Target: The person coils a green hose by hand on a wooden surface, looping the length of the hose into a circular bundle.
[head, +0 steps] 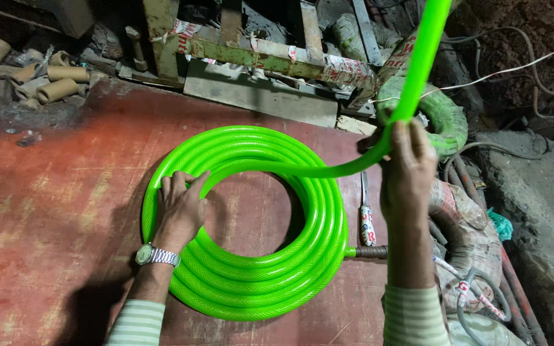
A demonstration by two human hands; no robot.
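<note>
Under my left hand lay a coil of bright green hose, flat on a worn red board. My palm pressed down on the coil's left side, the fingers spread apart over the top turns, the fingertips reaching the inner edge of the ring. A metal wristwatch sat on that wrist, above a striped sleeve.

Off to the right of those fingers, my right hand was raised over the board's far edge, its fingers closed tightly around the loose run of the same hose. From that grip one length swept left and down to join the inner turns of the coil, passing just beyond my left fingertips. The other length rose steeply from my right fist and left the view at the top.

Below my right hand, a dark ribbed fitting stuck out from the coil's right side. Just left of my right wrist, a narrow tool with a red and white handle lay on the board. Beyond my right knuckles sat a second, duller green coil, wrapped in clear film. Far beyond my left fingers, at the board's back corner, a heap of short cardboard tubes rested among rubble.
</note>
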